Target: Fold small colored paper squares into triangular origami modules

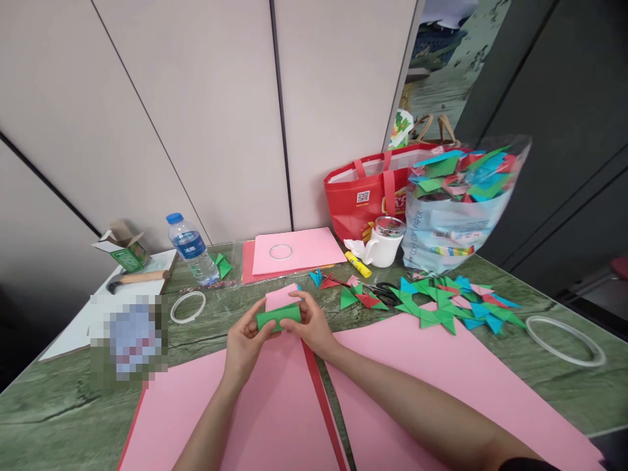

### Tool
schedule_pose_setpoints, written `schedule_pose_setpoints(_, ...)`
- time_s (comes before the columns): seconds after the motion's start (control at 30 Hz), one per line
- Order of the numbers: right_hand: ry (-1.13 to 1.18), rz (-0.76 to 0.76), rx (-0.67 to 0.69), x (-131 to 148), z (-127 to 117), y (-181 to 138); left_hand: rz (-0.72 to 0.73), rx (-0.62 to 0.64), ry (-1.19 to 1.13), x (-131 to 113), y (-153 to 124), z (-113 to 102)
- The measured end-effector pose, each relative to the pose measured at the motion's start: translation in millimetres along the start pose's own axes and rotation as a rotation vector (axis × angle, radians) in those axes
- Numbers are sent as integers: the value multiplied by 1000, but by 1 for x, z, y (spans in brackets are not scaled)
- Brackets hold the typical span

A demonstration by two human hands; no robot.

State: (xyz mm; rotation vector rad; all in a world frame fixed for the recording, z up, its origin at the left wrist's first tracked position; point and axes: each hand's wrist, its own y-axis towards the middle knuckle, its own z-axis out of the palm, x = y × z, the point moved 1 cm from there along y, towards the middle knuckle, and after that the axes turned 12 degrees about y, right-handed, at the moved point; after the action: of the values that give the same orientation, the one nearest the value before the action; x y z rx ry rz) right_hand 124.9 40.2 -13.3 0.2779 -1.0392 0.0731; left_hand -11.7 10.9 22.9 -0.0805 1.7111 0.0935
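Observation:
Both hands hold a small folded green paper strip [277, 316] between them, just above the table. My left hand [244, 345] pinches its left end and my right hand [311, 323] pinches its right end. A small pink paper piece [280, 296] lies right behind the green strip. Large pink paper sheets [422, 366] lie under my forearms, with a dark red strip [321, 392] between them.
Folded green, blue and pink paper triangles [444, 302] lie at right, with scissors [385, 292] and a yellow glue stick [358, 264]. Behind stand a white mug [385, 243], a clear bag of folded pieces [454, 203], a red tote [366, 193] and a water bottle [190, 247]. White rings [187, 306] [564, 339] lie flat.

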Motion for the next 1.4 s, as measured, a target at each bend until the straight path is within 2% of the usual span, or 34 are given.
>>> schedule_pose_setpoints(0.33, -133, -25, 12, -1, -2, 0, -56, 89, -43, 11, 3, -2)
schedule_pose_setpoints(0.47, -211, -50, 58, 1, 0, -1, -85, 66, -61, 13, 4, -2)
schedule_pose_setpoints(0.6, -156, 4, 95, -1, 1, -2, -88, 66, -63, 13, 4, -2)
schedule_pose_setpoints(0.87, -217, -28, 79, 3, 1, -2, -86, 78, -52, 12, 4, -4)
schedule_pose_setpoints(1.4, -191, -8, 5, 2, 0, -1, -74, 86, -66, 14, 3, -1)
